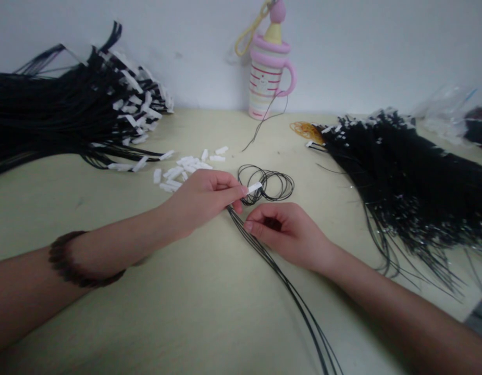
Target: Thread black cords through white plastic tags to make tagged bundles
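Observation:
My left hand (215, 195) is closed, pinching a small white connector piece (255, 187) between thumb and forefinger. From beneath its fingers a bunch of thin black wires (282, 273) runs down to the table's front edge. My right hand (287, 232) is beside those wires, thumb and forefinger curled together at them; whether something thin is between the fingertips is hard to make out. Just behind both hands lie loose loops of thin black wire (277, 182). Left of them is a scatter of small white pieces (186, 167), partly hidden by my left hand.
A thick heap of black wires with white ends (69, 104) lies at the left. Another black wire bundle (412, 177) covers the right side, by orange loops (305, 130). A pink and white cup (266, 78) stands against the wall, with a clear plastic bag (444, 112) far right.

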The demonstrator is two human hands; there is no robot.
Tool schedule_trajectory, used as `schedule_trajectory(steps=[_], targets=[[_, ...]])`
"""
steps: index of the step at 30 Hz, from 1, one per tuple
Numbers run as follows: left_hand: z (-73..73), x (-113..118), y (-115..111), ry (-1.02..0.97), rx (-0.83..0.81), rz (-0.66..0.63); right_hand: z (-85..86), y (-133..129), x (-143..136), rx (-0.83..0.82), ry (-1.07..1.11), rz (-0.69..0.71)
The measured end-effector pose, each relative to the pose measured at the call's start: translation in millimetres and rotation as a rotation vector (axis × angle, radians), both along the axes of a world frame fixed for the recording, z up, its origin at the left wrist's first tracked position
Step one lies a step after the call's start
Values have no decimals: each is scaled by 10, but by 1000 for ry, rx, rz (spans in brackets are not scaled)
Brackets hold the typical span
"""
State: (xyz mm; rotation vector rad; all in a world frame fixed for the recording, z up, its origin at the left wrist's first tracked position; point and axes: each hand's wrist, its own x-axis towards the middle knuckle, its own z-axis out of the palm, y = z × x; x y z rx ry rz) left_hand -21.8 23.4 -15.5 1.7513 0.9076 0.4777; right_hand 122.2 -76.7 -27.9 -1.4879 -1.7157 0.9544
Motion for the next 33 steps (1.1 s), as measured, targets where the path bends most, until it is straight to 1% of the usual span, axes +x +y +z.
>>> schedule_trajectory(steps=[3, 7, 8, 9, 11, 12, 13, 14, 15, 16, 17, 19, 21, 23, 26, 28, 31, 33], targets=[[-1, -7, 9, 16, -11, 5, 21, 7, -12, -45, 64, -21], [0, -7, 19, 37, -18, 11, 100, 16, 32, -211, 298, -99], [1, -6, 21, 41, -22, 13, 135, 9, 69, -264, 377, -84], [1, -4, 23, 45, -25, 17, 179, -3, 116, -312, 462, -41], [-1, -3, 29, 48, -34, 32, 297, -45, 236, -361, 644, 85], [-2, -3, 33, 47, -38, 38, 370, -71, 303, -353, 733, 135], [-3, -4, 36, 43, -44, 42, 451, -97, 371, -320, 815, 144], [-3, -5, 38, 38, -51, 41, 534, -120, 439, -265, 881, 110], [-2, -7, 40, 35, -59, 39, 615, -137, 509, -185, 924, 36], [-1, -8, 41, 33, -66, 37, 686, -143, 579, -80, 929, -83], [1, -9, 43, 31, -70, 38, 742, -138, 653, 32, 876, -215], [3, -9, 47, 20, -85, 47, 788, -88, 814, 235, 634, -456], [1, -9, 58, -4, -116, 55, 744, -2, 986, 372, 342, -587], [-4, -8, 72, -29, -146, 54, 643, 89, 1143, 503, 199, -661], [-11, -9, 89, -52, -170, 60, 497, 169, 1273, 619, 120, -707], [-11, -11, 91, -60, -176, 65, 448, 175, 1254, 648, 96, -702], [-11, -19, 93, -67, -185, 68, 418, 129, 1050, 738, 64, -722], [-17, -25, 103, -76, -201, 69, 387, 74, 819, 728, -20, -685]])
